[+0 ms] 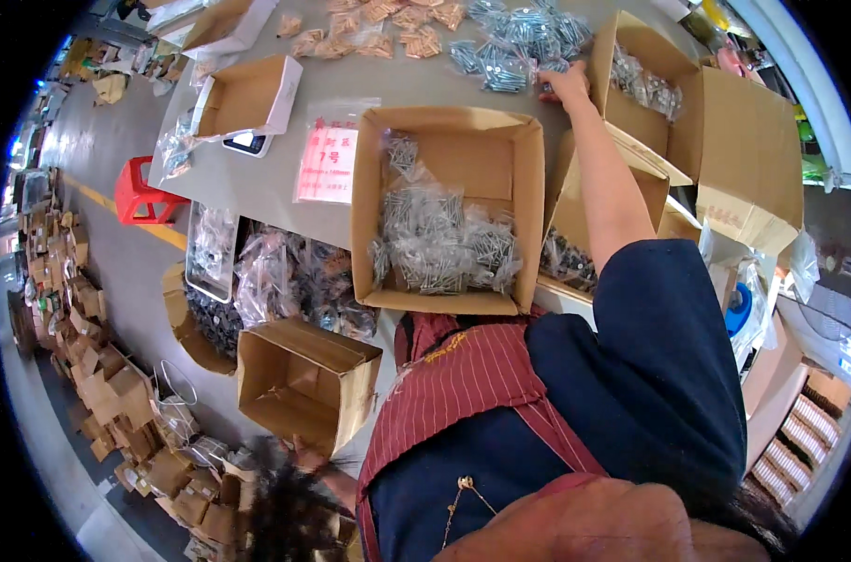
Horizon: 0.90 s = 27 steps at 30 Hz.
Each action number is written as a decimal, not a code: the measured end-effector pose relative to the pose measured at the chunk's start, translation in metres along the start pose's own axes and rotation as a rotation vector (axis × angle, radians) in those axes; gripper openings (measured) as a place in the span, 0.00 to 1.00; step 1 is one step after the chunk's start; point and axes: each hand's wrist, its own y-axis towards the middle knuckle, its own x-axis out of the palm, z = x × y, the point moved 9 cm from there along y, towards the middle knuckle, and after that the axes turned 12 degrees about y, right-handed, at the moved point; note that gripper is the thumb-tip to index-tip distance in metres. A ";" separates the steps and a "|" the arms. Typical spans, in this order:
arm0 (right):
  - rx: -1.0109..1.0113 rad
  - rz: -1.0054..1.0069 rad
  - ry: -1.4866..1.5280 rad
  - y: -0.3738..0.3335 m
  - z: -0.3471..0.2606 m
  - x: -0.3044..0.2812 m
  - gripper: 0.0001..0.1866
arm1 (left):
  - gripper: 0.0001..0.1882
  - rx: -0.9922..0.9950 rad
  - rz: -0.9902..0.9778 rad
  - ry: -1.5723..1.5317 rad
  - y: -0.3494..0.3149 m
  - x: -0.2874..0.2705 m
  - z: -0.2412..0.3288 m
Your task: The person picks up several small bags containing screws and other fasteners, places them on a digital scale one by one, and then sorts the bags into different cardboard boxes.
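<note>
My right arm stretches to the far side of the table. There my right hand point(568, 86) closes its fingers at the edge of a pile of clear bags of silvery-blue screws point(528, 42), pinching one bag. My left hand point(303, 456), low at the left and partly behind dark hair, grips the lower edge of an empty cardboard box point(303, 384) tipped with its opening toward me. Straight in front of me stands an open cardboard box point(449, 117). Inside it lie several clear bags of long silver screws point(435, 225).
Bags of tan plugs point(378, 23) lie at the far edge. A printed plastic bag point(327, 155) and a small white box point(247, 98) are on the table's left. Open cartons point(744, 140) crowd the right. A red stool point(144, 192) stands on the floor, left.
</note>
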 end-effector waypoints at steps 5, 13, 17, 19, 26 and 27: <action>-0.146 0.056 0.235 0.006 -0.006 -0.016 0.41 | 0.30 -0.368 -0.035 -0.121 -0.015 -0.001 0.023; -0.278 -0.009 0.236 -0.019 -0.057 -0.006 0.38 | 0.23 0.103 0.482 0.063 -0.011 0.008 -0.085; -0.440 -0.170 0.258 -0.060 -0.106 -0.009 0.39 | 0.26 -0.152 -0.016 -0.205 0.003 0.060 -0.031; -0.455 -0.321 0.281 -0.093 -0.133 0.006 0.37 | 0.29 -0.310 -0.046 -0.232 -0.008 0.050 -0.025; -0.506 -0.804 0.125 -0.264 -0.195 0.096 0.33 | 0.23 -0.390 -0.047 -0.594 -0.037 0.044 -0.026; -0.510 -0.855 0.063 -0.292 -0.197 0.111 0.31 | 0.23 -0.394 -0.026 -0.696 -0.043 0.037 -0.015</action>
